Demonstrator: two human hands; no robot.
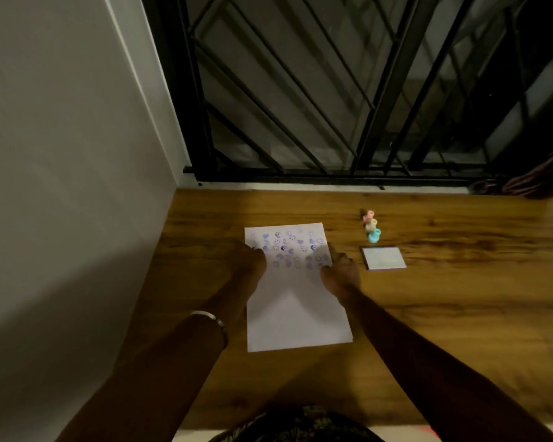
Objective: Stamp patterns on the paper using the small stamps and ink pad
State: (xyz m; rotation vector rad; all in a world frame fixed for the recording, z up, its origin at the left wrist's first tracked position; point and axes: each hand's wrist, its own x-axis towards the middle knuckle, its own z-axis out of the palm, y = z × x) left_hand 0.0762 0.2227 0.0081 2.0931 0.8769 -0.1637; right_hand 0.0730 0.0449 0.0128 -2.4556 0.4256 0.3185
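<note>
White paper [296,301] lay on the wooden table [444,314], both hands on its stamped upper half: left hand [248,266] at the left edge, right hand [340,271] at the right. Blur hid whether either pinched it. Ink pad [383,257] and small stamps [372,229] sat just right.

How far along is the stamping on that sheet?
About half done, it seems: purple hearts and smileys fill the far part of the paper. Both hands, left hand and right hand, rest on the sheet, holding no stamp. The stamps sit beside the ink pad. The near half is blank.
</note>
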